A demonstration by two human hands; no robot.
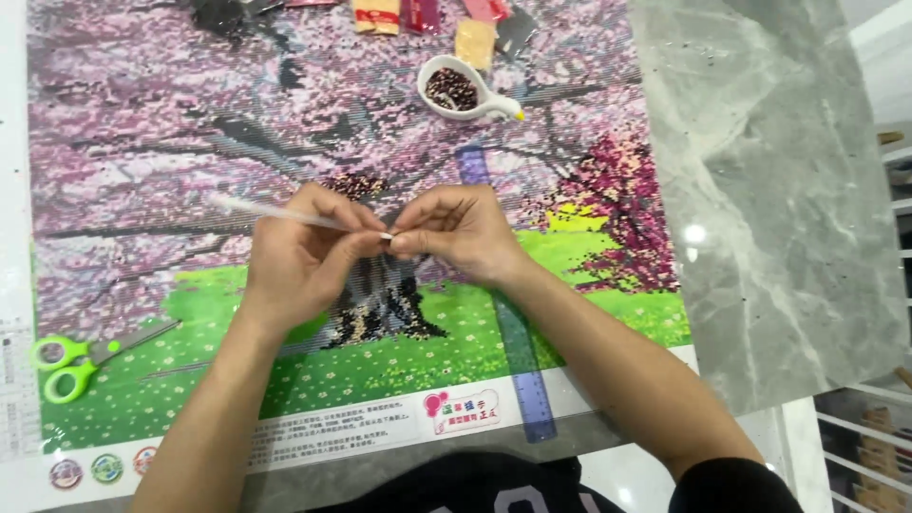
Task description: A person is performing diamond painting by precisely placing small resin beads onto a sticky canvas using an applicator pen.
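Head view: both hands meet over the middle of a diamond-painting canvas (142, 123) that lies flat on a grey marble table (788, 190). The left hand (299, 256) pinches a thin white applicator pen (275, 212) between thumb and fingers, shaft angled up to the left so its tip reaches the other hand. The right hand (456, 233) presses thumb and forefinger together at that tip, apparently on something too small to make out. A white tray of dark beads (456, 90) sits just beyond, within reach. Green scissors (71, 361) lie at the canvas's left edge, and a translucent ruler (518, 351) lies across the picture under the right wrist.
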